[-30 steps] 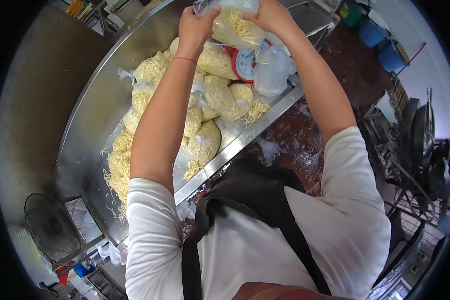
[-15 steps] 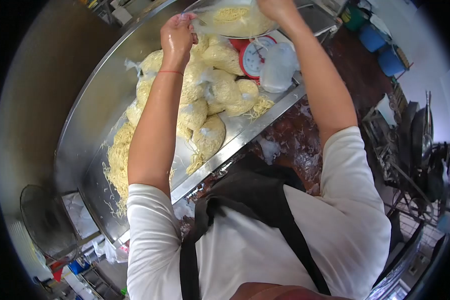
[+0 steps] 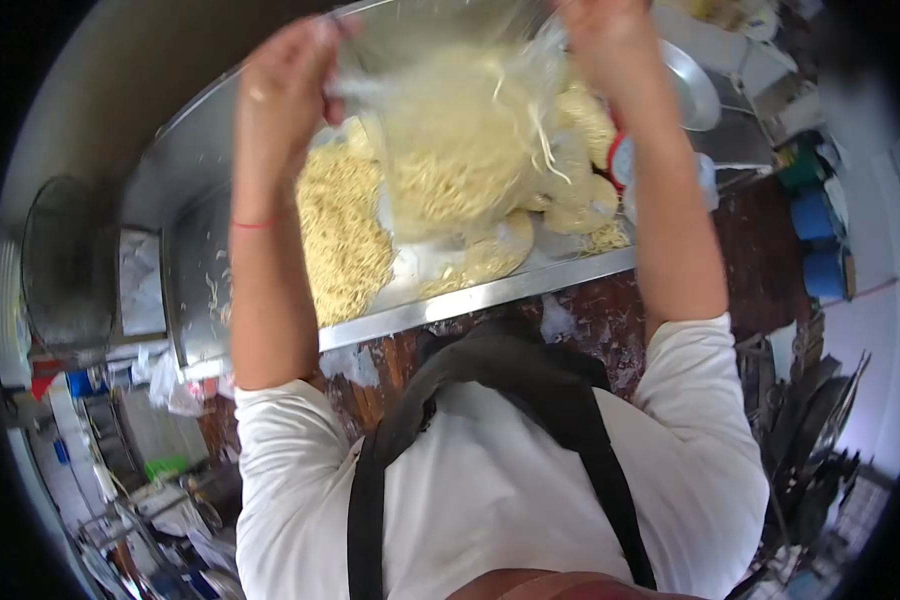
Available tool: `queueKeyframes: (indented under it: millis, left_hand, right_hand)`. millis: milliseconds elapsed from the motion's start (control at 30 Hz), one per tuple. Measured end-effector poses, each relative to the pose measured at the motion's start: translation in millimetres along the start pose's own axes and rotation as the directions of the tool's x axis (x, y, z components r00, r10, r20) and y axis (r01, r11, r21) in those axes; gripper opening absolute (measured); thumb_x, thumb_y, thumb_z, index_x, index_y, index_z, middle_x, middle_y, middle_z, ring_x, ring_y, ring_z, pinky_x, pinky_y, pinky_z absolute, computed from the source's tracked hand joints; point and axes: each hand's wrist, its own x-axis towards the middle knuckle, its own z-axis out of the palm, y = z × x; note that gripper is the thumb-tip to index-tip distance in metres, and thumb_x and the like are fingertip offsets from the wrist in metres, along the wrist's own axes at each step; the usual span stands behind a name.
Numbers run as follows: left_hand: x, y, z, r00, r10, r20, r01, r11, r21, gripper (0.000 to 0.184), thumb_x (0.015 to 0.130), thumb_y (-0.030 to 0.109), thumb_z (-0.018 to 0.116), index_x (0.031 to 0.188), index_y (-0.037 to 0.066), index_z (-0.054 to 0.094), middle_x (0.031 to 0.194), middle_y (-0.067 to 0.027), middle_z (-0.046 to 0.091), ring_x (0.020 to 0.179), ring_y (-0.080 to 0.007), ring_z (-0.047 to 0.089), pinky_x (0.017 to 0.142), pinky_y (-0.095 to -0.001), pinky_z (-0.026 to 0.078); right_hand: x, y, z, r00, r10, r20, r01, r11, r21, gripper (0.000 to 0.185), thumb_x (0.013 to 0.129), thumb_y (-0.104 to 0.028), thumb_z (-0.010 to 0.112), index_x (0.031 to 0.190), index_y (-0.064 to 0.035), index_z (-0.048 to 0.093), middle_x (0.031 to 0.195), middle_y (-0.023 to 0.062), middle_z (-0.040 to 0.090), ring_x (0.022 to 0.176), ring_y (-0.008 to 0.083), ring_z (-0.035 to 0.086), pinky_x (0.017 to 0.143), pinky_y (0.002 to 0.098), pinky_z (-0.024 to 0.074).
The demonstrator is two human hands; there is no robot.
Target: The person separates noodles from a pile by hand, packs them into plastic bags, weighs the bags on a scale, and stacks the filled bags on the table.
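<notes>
Your left fingers (image 3: 332, 107) are curling closed on the plastic bag (image 3: 445, 115), your blurred right hand (image 3: 602, 38) gripping opposite, presumably so its noodles (image 3: 450, 190) are hanging low.

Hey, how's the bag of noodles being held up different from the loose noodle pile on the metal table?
The held bag is raised, while the noodle pile rests on the metal table. Clear plastic encloses the bag's noodles; the pile's lie uncovered. The bag looks motion-blurred, whereas the pile is sharper. Both show pale yellow noodles.
</notes>
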Motion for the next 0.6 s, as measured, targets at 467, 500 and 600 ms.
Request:
queueKeyframes:
  millis: [467,500,600]
  left_hand:
    - [-214,-190,-82,0.805,-0.577,-0.137,0.577,0.816,-0.05,0.028,0.105,0.019,0.048,0.113,-0.001,0.066,0.057,0.0014,0.048,0.045,-0.0066,0.044,0.044,-0.0242,0.038]
    - [-215,-187,-81,0.812,-0.567,-0.14,0.565,0.823,-0.056,0.028,0.105,0.019,0.048,0.115,-0.001,0.065,0.057,0.0026,0.047,0.047,-0.0057,0.044,0.045,-0.023,0.037]
    - [-218,-186,-79,0.821,-0.552,-0.144,0.536,0.833,-0.139,0.029,0.106,0.019,0.047,0.116,-0.001,0.065,0.058,0.0032,0.047,0.048,-0.0051,0.044,0.045,-0.0228,0.037]
  right_hand:
    - [-173,-97,168,0.847,-0.184,0.499,0.022,0.949,0.313,0.017,0.09,-0.015,0.059,0.099,-0.005,0.07,0.088,0.0215,0.069,0.084,0.0403,0.066,0.077,0.0498,0.0506]
    - [-175,-111,160,0.874,-0.192,0.446,0.023,0.934,0.356,0.016,0.089,-0.014,0.06,0.098,-0.0043,0.07,0.087,0.0215,0.069,0.083,0.0402,0.066,0.077,0.0498,0.0506]
    - [-185,-150,156,0.866,-0.392,0.312,0.133,0.781,0.611,0.015,0.084,-0.007,0.06,0.095,-0.0029,0.069,0.089,0.0208,0.07,0.083,0.0402,0.066,0.078,0.049,0.0515]
